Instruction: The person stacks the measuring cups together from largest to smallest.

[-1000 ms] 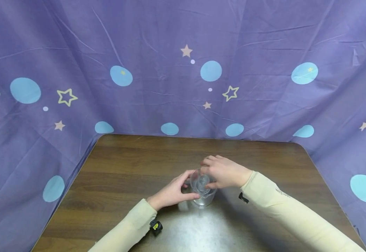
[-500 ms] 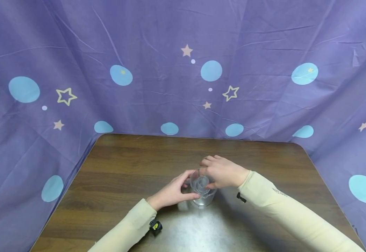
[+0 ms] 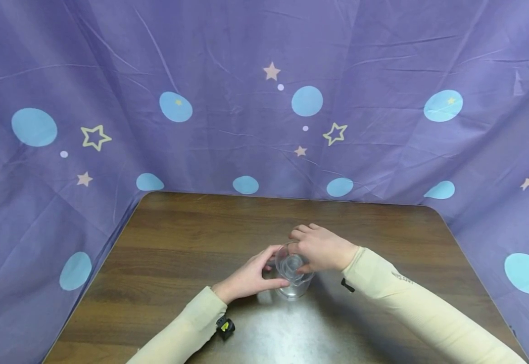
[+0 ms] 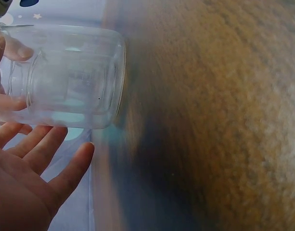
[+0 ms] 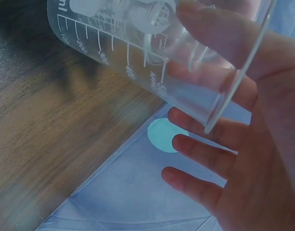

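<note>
A large clear glass beaker (image 3: 293, 291) with white graduation marks stands upright on the table. Nested inside it is a smaller glass beaker (image 4: 65, 82); whether still more glass lies within that one is hard to tell. My left hand (image 3: 251, 277) holds the large beaker from the left, thumb at the near side and fingers round the far side. From above, my right hand (image 3: 323, 248) reaches over the rim, its thumb and forefinger inside, pinching the small beaker near its top. The other right fingers (image 5: 200, 154) stay outside the large beaker, spread apart.
The brown wood-grain table (image 3: 191, 227) extends around the beakers on every side. Behind and beside it hangs a purple curtain (image 3: 228, 151) with blue dots and stars. Both forearms, in pale sleeves (image 3: 410, 293), come in from the front.
</note>
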A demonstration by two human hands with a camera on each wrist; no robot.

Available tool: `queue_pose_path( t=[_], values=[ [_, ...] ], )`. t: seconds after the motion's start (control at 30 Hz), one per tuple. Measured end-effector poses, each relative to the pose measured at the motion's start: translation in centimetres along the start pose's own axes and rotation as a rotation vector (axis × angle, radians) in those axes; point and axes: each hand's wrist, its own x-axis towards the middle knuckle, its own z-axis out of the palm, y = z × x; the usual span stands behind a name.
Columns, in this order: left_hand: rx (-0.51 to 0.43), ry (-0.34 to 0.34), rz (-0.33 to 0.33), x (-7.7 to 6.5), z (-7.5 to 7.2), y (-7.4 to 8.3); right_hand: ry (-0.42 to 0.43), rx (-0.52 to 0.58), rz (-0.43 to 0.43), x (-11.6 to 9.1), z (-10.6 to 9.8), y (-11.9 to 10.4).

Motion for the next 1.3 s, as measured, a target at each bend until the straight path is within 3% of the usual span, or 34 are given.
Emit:
queue_pose_path(
  t=[0.77, 1.3],
  values=[
    [0.005, 0.004, 0.011, 0.1, 0.2, -0.4, -0.021, -0.002, 0.008, 0.2, -0.3, -0.1],
    [0.01, -0.003, 0.012, 0.1, 0.1, -0.4, 0.042, 0.042, -0.021, -0.4, -1.7, 0.3]
  ],
)
